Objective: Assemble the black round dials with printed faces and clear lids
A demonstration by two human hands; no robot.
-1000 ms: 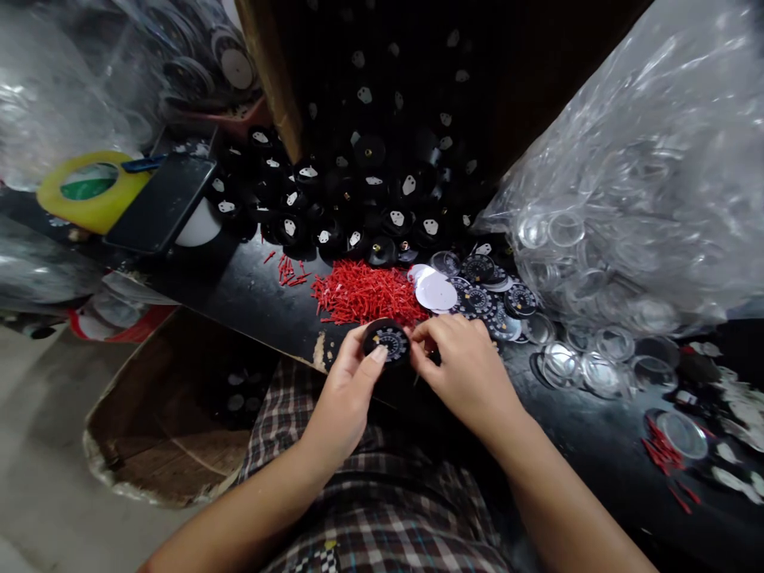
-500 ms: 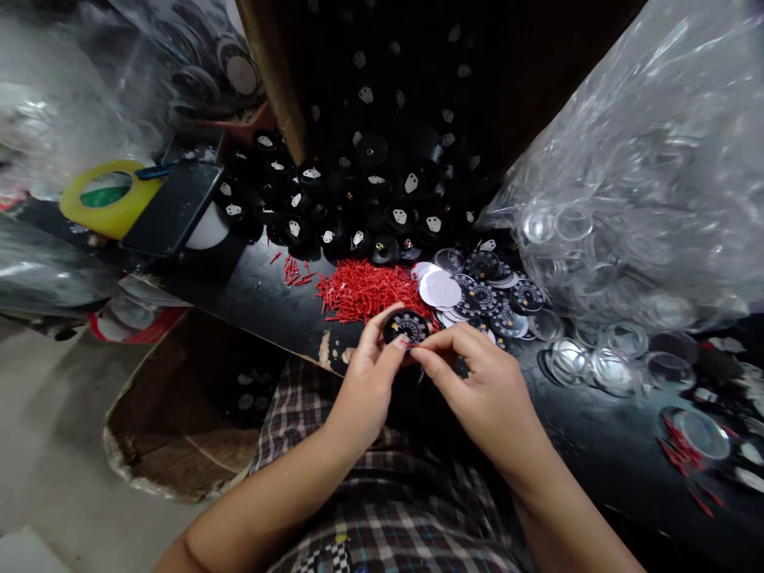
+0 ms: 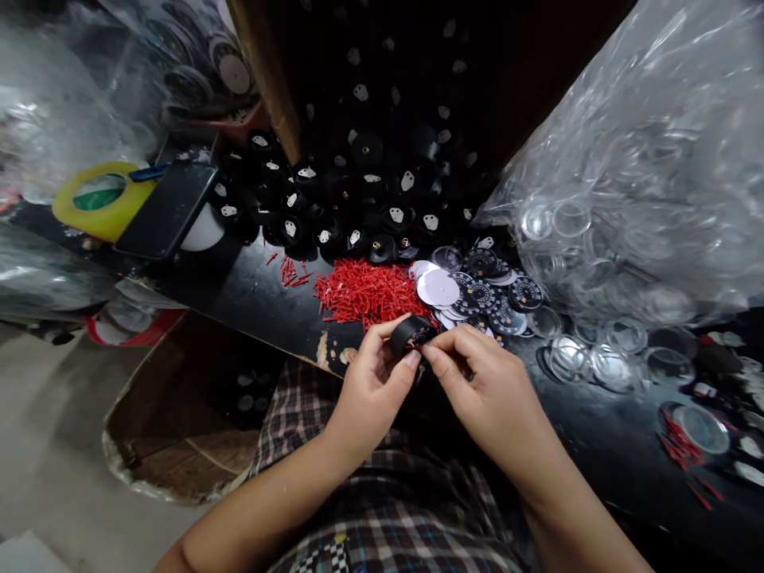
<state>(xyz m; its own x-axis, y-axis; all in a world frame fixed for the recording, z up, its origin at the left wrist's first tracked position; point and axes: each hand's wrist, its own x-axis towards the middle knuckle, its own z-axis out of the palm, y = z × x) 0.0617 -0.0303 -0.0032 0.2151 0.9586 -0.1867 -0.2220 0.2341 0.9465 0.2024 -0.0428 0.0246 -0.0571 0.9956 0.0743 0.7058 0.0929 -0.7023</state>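
Observation:
A small round black gauge [image 3: 405, 335] with a printed dial is tilted on its side between my hands. My left hand [image 3: 377, 370] is closed around it, thumb at the lower rim. My right hand [image 3: 467, 362] is pinched at the dial's edge; a bit of red shows by the fingertips, probably a pointer, mostly hidden. Just beyond lies a heap of red pointers [image 3: 370, 290] on the black table [image 3: 239, 298]. Beside that heap are white discs [image 3: 438, 287] and black printed dial plates [image 3: 481, 295], overlapping one another.
Many black gauge housings [image 3: 382, 215] fill the back, spilling from a dark box. Clear lens covers [image 3: 570, 356] and a plastic bag [image 3: 645, 175] stand right. Left are yellow tape [image 3: 128, 219], a phone [image 3: 168, 208] and, below the edge, a cardboard box [image 3: 173, 422].
My left hand has tipped the gauge so its black side wall shows and its dial turns toward the right. My right fingertips have stayed close to the dial.

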